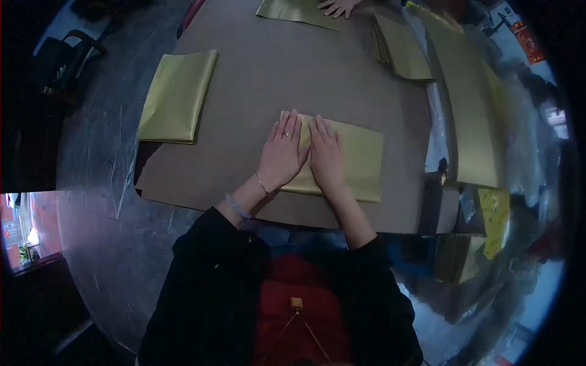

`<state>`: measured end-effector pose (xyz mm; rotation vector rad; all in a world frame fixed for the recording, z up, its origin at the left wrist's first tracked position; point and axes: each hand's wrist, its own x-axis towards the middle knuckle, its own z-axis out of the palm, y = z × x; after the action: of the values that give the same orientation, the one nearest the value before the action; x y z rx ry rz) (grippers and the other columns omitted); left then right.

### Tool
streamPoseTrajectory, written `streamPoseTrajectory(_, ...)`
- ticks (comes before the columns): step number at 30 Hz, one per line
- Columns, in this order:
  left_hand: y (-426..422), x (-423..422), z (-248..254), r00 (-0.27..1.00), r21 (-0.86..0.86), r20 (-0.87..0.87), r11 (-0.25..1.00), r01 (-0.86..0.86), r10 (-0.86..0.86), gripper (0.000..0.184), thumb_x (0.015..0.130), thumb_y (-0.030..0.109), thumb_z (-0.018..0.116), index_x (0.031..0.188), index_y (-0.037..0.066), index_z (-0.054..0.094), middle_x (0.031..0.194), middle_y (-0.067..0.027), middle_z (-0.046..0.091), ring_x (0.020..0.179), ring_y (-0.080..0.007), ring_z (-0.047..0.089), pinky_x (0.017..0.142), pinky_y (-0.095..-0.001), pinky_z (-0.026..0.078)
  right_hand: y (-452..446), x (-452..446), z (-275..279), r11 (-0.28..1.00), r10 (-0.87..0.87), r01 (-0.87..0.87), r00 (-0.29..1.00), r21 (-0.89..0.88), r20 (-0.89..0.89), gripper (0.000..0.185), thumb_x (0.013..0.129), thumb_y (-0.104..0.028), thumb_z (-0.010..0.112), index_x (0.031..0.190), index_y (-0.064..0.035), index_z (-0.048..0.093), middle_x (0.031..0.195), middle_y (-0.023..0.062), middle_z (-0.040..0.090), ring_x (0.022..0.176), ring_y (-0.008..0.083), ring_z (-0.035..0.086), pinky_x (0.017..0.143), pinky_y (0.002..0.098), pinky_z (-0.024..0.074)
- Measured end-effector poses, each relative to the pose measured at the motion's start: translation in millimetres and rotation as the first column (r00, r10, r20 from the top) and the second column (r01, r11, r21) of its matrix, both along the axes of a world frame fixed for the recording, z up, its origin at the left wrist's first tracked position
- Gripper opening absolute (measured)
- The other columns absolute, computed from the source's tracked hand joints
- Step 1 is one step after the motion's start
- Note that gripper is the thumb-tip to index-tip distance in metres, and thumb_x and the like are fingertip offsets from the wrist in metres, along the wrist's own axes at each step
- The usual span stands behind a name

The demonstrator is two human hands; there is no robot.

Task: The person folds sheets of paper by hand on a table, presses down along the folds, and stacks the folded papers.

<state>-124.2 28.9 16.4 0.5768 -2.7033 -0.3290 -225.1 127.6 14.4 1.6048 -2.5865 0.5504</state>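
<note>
Both my hands press flat on a folded sheet of gold paper (363, 161) near the front of the cardboard-covered table. My left hand (282, 152) lies on the paper's left part, its fingers stretched out and pointing away from me. Close beside it, my right hand (326, 155) rests on the same sheet with fingers straight. The two thumbs nearly meet. The paper's left edge is partly hidden beneath my left hand.
A folded gold paper stack (177, 97) lies at the table's left edge. Another gold stack (403, 49) sits at the back right, beside a long gold sheet (467, 116). Across the cardboard (268, 67), another person's hand (337, 7) rests on a gold sheet (299, 12). A black chair (64, 67) stands far left.
</note>
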Motion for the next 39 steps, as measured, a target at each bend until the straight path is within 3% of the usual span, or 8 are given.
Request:
streamPoseTrajectory(7, 0.3, 0.1, -1.7, 1.000, -0.009, -0.015, 1.000, 0.002, -0.002, 0.062, 0.092, 0.034, 0.047, 0.136, -0.007, 0.036, 0.146, -0.0222, 0.030, 0.137, -0.0342, 0.027, 0.111, -0.0441, 0.025, 2.0, 0.6, 3.3, 0.999, 0.024, -0.020, 0.996, -0.043, 0.089, 0.049, 0.088, -0.005, 0.049, 0.136, -0.0051, 0.040, 0.147, 0.0128, 0.034, 0.136, 0.0296, 0.030, 0.110, 0.0497, 0.0237)
streamPoseTrajectory(12, 1.2, 0.7, 1.2, 1.000, -0.033, 0.007, 0.999, -0.004, 0.004, 0.063, 0.091, 0.034, 0.048, 0.137, -0.007, 0.034, 0.146, -0.0219, 0.030, 0.138, -0.0338, 0.026, 0.111, -0.0437, 0.025, 1.3, 0.1, -0.7, 1.000, 0.028, -0.028, 0.998, -0.001, -0.048, 0.050, 0.088, -0.008, 0.051, 0.136, -0.0046, 0.039, 0.147, 0.0114, 0.033, 0.135, 0.0274, 0.032, 0.109, 0.0465, 0.0267)
streamPoseTrajectory(25, 1.0, 1.7, -2.1, 1.000, -0.004, -0.019, 1.000, 0.003, -0.003, 0.063, 0.090, 0.032, 0.049, 0.138, -0.007, 0.033, 0.146, -0.0229, 0.030, 0.138, -0.0339, 0.026, 0.112, -0.0438, 0.024, 1.3, 0.4, 2.2, 1.000, 0.019, -0.019, 0.999, 0.004, -0.028, 0.050, 0.087, -0.008, 0.050, 0.136, -0.0072, 0.040, 0.148, 0.0085, 0.033, 0.137, 0.0241, 0.031, 0.111, 0.0481, 0.0244)
streamPoseTrajectory(28, 0.7, 1.3, -1.3, 0.999, 0.051, -0.035, 0.999, 0.016, -0.015, 0.060, 0.091, 0.028, 0.047, 0.137, -0.007, 0.034, 0.146, -0.0228, 0.030, 0.138, -0.0341, 0.025, 0.112, -0.0445, 0.023, -3.0, 5.9, 18.8, 0.982, 0.090, -0.040, 0.959, -0.187, 0.268, 0.044, 0.096, -0.013, 0.036, 0.139, -0.0028, 0.036, 0.146, 0.0147, 0.036, 0.136, 0.0292, 0.032, 0.111, 0.0471, 0.0204)
streamPoseTrajectory(30, -0.7, 1.5, -3.6, 0.999, -0.023, -0.034, 1.000, -0.001, 0.001, 0.057, 0.091, 0.025, 0.045, 0.137, -0.007, 0.035, 0.146, -0.0221, 0.031, 0.138, -0.0337, 0.025, 0.112, -0.0445, 0.023, -7.1, 10.1, 18.1, 0.980, 0.126, -0.050, 0.904, -0.193, 0.409, 0.045, 0.099, -0.021, 0.033, 0.140, -0.0034, 0.034, 0.146, 0.0150, 0.035, 0.136, 0.0293, 0.031, 0.112, 0.0481, 0.0187)
streamPoseTrajectory(32, -1.2, 2.0, -5.3, 1.000, -0.063, 0.010, 0.998, 0.012, -0.012, 0.055, 0.090, 0.022, 0.043, 0.137, -0.007, 0.036, 0.145, -0.0217, 0.032, 0.138, -0.0337, 0.026, 0.112, -0.0442, 0.023, -7.6, 10.8, 14.7, 0.991, 0.095, -0.063, 0.948, -0.116, 0.304, 0.047, 0.098, -0.026, 0.036, 0.140, -0.0054, 0.035, 0.144, 0.0111, 0.039, 0.135, 0.0256, 0.034, 0.111, 0.0487, 0.0225)
streamPoseTrajectory(34, 0.3, 3.2, -0.6, 1.000, -0.048, -0.012, 0.999, 0.005, -0.006, 0.056, 0.089, 0.022, 0.045, 0.136, -0.007, 0.036, 0.145, -0.0220, 0.033, 0.137, -0.0336, 0.028, 0.112, -0.0444, 0.023, -4.6, 10.8, 9.2, 0.995, 0.049, -0.050, 0.999, -0.084, -0.016, 0.050, 0.098, -0.032, 0.037, 0.140, -0.0066, 0.036, 0.145, 0.0095, 0.038, 0.135, 0.0245, 0.034, 0.110, 0.0491, 0.0235)
streamPoseTrajectory(39, 1.6, 1.0, 0.3, 1.000, -0.023, -0.023, 1.000, -0.013, 0.013, 0.057, 0.089, 0.027, 0.047, 0.135, -0.006, 0.038, 0.144, -0.0223, 0.033, 0.137, -0.0338, 0.028, 0.111, -0.0452, 0.024, 10.8, -1.2, 7.0, 0.992, -0.119, 0.120, 0.992, -0.026, 0.038, 0.051, 0.098, -0.033, 0.037, 0.142, -0.0074, 0.034, 0.149, 0.0077, 0.032, 0.137, 0.0247, 0.030, 0.110, 0.0489, 0.0239)
